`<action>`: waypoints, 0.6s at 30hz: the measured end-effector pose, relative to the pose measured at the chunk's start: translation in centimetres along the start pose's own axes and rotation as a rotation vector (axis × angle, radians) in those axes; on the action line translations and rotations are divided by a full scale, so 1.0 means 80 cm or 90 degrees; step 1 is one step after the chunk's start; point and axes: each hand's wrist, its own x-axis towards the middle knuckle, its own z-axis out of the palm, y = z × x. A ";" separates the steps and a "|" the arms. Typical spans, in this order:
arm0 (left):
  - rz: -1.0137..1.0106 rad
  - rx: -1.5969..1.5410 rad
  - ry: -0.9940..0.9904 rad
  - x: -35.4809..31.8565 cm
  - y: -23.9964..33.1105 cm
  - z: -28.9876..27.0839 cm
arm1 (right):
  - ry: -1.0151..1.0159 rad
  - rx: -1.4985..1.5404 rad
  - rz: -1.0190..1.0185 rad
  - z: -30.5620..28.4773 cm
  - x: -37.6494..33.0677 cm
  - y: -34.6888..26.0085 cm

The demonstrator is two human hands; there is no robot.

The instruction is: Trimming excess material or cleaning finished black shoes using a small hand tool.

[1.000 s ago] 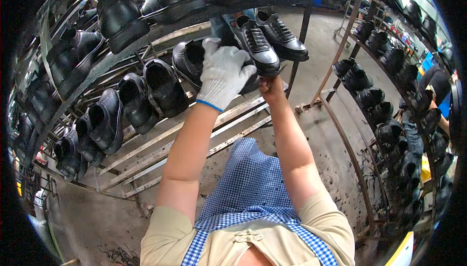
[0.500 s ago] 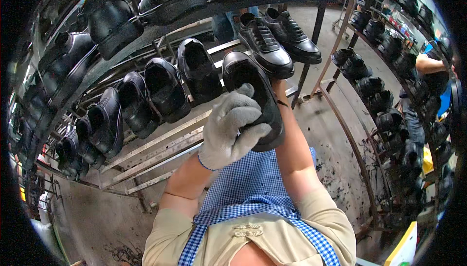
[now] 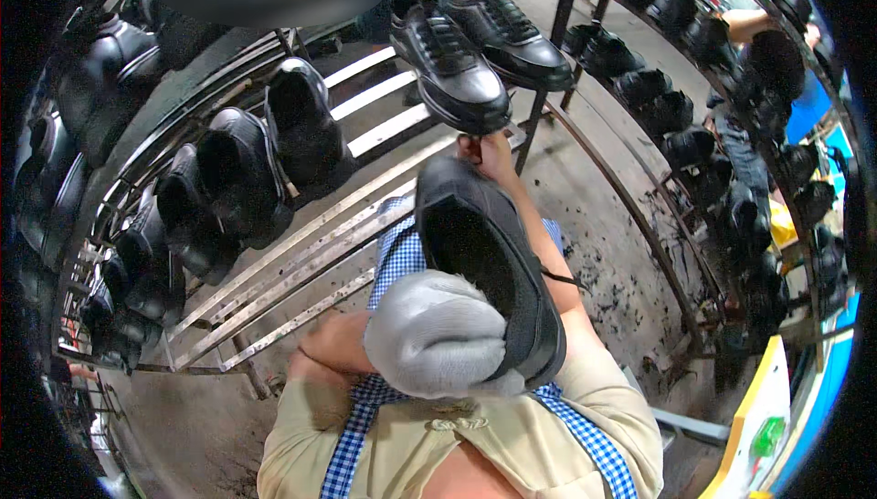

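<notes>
In front of my chest I hold a black shoe (image 3: 534, 271), its opening facing up and its toe pointing away from me. My left hand (image 3: 434, 335), in a pale grey knit glove, is closed round its heel end. Bare and partly hidden behind the toe, my right hand (image 3: 493, 154) has curled fingers; whatever they hold cannot be made out. Just beyond it stands a pair of black lace-up shoes, the left shoe (image 3: 448, 65) and the right shoe (image 3: 512, 38). A thin dark strand (image 3: 562, 278) sticks out beside the held shoe, across my right forearm.
A row of black shoes (image 3: 233, 170) lines the slatted metal rack (image 3: 283, 289) on the left. Another rack of shoes (image 3: 690, 147) stands on the right, with a person's arm (image 3: 754, 24) behind it. Dark scraps litter the floor (image 3: 621, 316). A yellow-edged white board (image 3: 758, 426) is at lower right.
The held shoe has come nearer to my chest, and my gloved hand has moved down to its heel. My right hand shows more now beyond the toe. The view has shifted.
</notes>
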 end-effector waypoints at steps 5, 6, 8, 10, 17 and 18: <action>-0.235 0.078 0.052 -0.002 0.002 0.043 | 0.225 0.075 0.133 0.023 -0.141 -0.064; -0.323 0.024 0.147 -0.015 -0.012 0.069 | 0.240 0.093 0.082 -0.002 -0.172 -0.060; -0.531 -0.103 0.337 -0.043 -0.048 0.107 | 0.337 -0.009 0.038 -0.036 -0.232 -0.071; -0.618 -0.088 0.341 -0.061 -0.065 0.115 | 0.353 0.019 -0.009 -0.063 -0.285 -0.079; -0.559 -0.259 0.245 -0.129 -0.068 0.182 | 0.204 -0.125 0.090 -0.044 -0.405 -0.079; -0.594 -0.331 0.195 -0.132 -0.067 0.184 | 0.163 -0.277 0.046 -0.031 -0.396 -0.094</action>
